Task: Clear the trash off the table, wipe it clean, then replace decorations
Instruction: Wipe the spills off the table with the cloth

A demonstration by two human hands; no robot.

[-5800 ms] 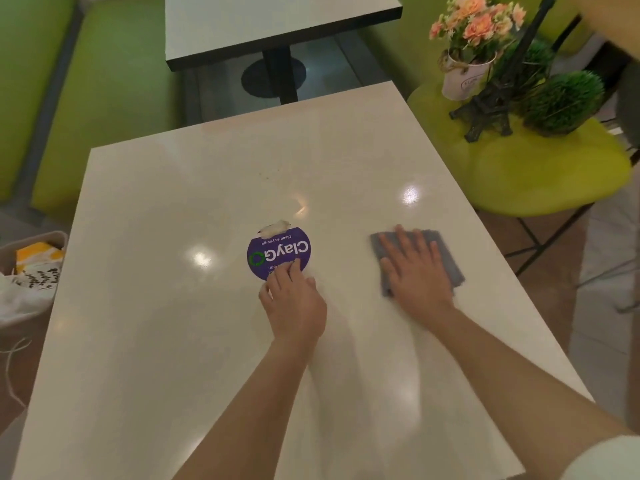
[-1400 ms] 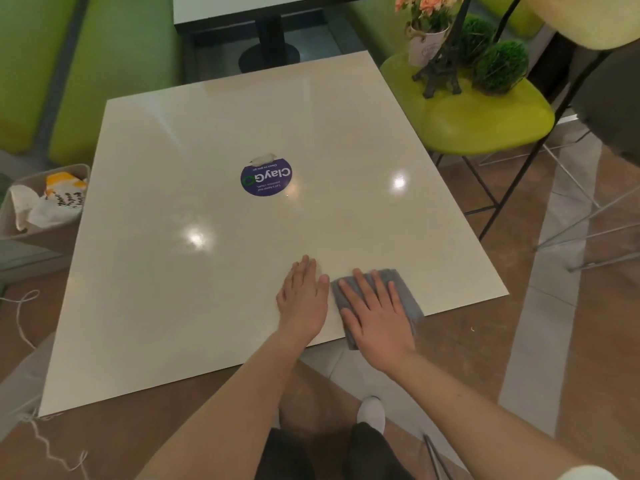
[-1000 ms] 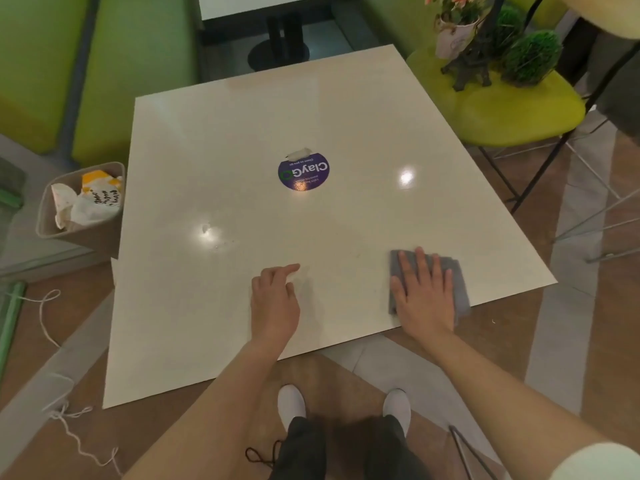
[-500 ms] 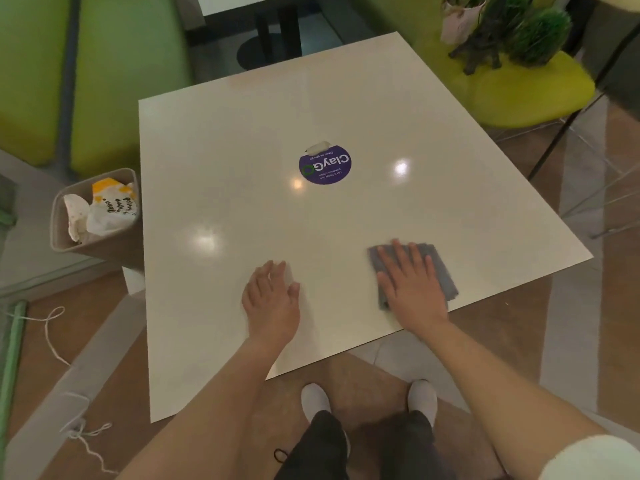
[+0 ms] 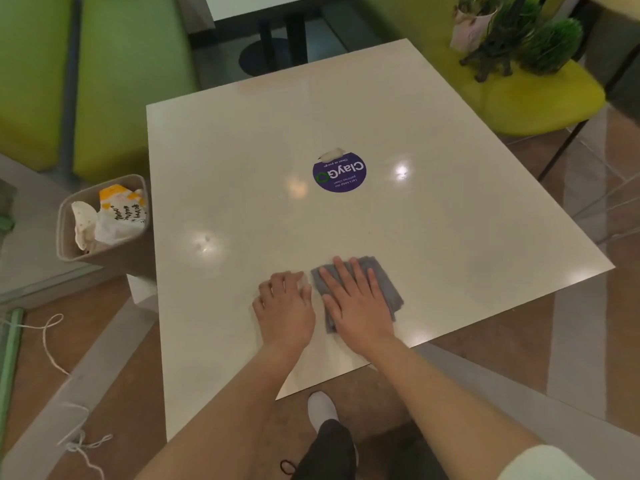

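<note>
A pale, glossy counter fills the middle of the frame, its surface showing a few bright ceiling reflections. Near its lower edge, just right of centre, the right hand lies flat with straight, slightly spread fingers pressed down on a folded grey cloth, which sticks out past the fingertips and along the right side of the palm. Just beside it on the left, the left hand rests palm-down on the bare counter with its fingers relaxed and lightly bent, holding nothing; its index finger comes close to the left edge of the cloth, though whether they touch cannot be told. Higher up, a little right of the counter's centre, a round purple sticker printed with "ClayGo" sits flat on the surface, with a small torn whitish scrap at its upper edge. At the left of the frame, beside the counter's left edge, a tan bin stands on the floor holding crumpled white and yellow wrappers. In the upper right corner, a yellow-green chair carries the decorations: a white pot of flowers, a dark tower model and a round green plant ball. Green bench seating fills the upper left. At the bottom of the frame a white shoe and a dark trouser leg show below the counter's edge.
</note>
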